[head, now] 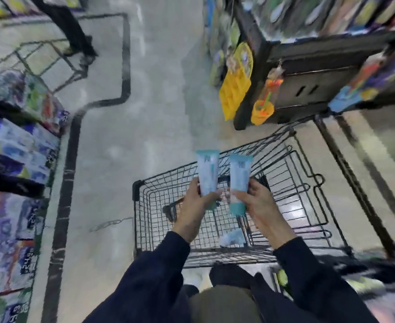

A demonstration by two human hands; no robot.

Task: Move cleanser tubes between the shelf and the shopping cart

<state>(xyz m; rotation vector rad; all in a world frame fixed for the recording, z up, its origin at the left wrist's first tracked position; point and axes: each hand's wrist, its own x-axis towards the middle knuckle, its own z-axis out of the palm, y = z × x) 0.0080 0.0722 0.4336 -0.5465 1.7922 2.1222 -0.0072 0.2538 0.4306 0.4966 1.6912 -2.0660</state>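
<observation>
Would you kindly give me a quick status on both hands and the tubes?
Left hand grips one cleanser tube; right hand grips another. Both held above the shopping cart. Another pale blue item lies in the cart. Nothing blocking.

two tubes [223, 176] side by side above cart [296, 183], shelf [320, 52] beyond

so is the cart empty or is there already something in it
Not empty. A pale blue item lies on the floor of the shopping cart; too blurred to tell if it is a tube. Two cleanser tubes are held above it.
</observation>
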